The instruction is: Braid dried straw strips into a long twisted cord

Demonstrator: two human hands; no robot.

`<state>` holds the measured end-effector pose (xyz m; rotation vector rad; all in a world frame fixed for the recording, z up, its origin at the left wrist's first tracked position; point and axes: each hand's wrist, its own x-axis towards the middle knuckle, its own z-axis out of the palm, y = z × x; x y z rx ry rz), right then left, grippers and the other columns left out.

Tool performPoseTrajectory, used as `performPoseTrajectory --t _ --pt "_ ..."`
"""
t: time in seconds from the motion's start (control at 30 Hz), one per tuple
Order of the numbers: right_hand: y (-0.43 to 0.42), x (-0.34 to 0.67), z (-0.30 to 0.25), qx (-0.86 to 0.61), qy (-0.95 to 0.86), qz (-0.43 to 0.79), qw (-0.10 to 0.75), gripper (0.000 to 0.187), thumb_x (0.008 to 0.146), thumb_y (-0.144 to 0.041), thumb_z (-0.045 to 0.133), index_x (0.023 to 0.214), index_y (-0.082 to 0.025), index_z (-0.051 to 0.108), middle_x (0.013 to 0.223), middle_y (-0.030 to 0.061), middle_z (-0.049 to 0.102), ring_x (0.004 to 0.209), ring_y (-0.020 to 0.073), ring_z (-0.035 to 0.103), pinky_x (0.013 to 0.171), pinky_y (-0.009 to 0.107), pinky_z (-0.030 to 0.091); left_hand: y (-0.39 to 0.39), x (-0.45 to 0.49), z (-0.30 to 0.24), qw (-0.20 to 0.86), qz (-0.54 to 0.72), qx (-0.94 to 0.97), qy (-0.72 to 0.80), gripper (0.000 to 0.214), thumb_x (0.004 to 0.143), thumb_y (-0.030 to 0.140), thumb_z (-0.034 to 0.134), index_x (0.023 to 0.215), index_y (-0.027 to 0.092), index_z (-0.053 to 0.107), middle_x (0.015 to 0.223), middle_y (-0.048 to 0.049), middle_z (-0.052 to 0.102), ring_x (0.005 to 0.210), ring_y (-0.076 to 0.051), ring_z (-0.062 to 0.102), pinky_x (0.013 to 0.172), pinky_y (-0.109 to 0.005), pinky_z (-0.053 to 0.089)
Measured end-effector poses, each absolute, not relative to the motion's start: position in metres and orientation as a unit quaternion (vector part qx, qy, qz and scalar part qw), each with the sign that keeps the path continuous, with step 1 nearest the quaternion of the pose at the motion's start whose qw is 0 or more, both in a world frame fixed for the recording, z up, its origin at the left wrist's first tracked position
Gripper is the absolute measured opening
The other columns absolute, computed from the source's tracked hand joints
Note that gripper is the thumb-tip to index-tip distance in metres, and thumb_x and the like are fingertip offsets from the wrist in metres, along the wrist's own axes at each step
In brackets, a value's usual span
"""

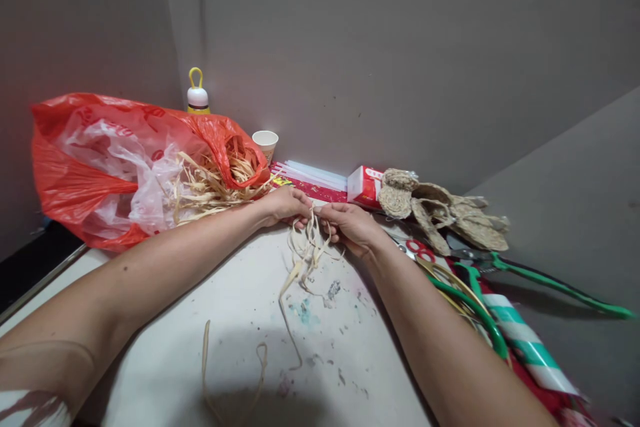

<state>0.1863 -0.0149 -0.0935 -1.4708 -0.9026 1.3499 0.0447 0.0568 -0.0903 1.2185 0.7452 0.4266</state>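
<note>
My left hand [287, 205] and my right hand [350, 225] meet over the far part of the white table, fingertips almost touching. Both are closed in a pinch on a loose bunch of pale raffia strands [304, 252]. The strands hang down from the fingers in loops, and one long end trails toward me on the tabletop. Beyond my left forearm, more straw-coloured raffia [213, 187] spills out of a red plastic bag [85, 173] with clear plastic inside it. A separate strand [205, 353] lies near the front of the table.
A paper cup [265, 144], a yellow-handled bottle [198, 97] and pale sticks [315, 175] stand or lie along the back. To the right are a red-and-white tissue pack [364, 185], woven straw pieces [430, 210], red-handled scissors [421, 251], green-handled shears [550, 280] and a striped roll [530, 343].
</note>
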Motion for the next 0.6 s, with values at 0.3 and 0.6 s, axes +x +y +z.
performPoseTrajectory --t 0.3,0.6 --pt "-0.014 0.186 -0.094 -0.605 -0.385 0.534 0.449 0.021 0.06 -0.022 0.071 0.056 -0.015 0.051 0.039 -0.0059 0.045 0.033 0.0031 0.034 0.031 0.014 0.025 0.058 0.045 -0.09 0.73 0.178 0.565 0.34 0.009 0.075 0.012 0.058 0.067 0.009 0.06 0.05 0.0 0.056 0.045 -0.007 0.052 0.047 -0.019 0.047" --pt "-0.016 0.186 -0.094 -0.608 -0.38 0.54 0.44 0.018 0.062 -0.019 0.071 0.063 -0.016 0.054 0.045 -0.0039 0.052 0.035 0.004 0.041 0.029 0.013 0.027 0.061 0.047 -0.097 0.73 0.199 0.551 0.352 0.009 0.07 0.004 0.06 0.063 0.009 0.061 0.048 -0.0011 0.059 0.043 -0.006 0.053 0.045 -0.018 0.046"
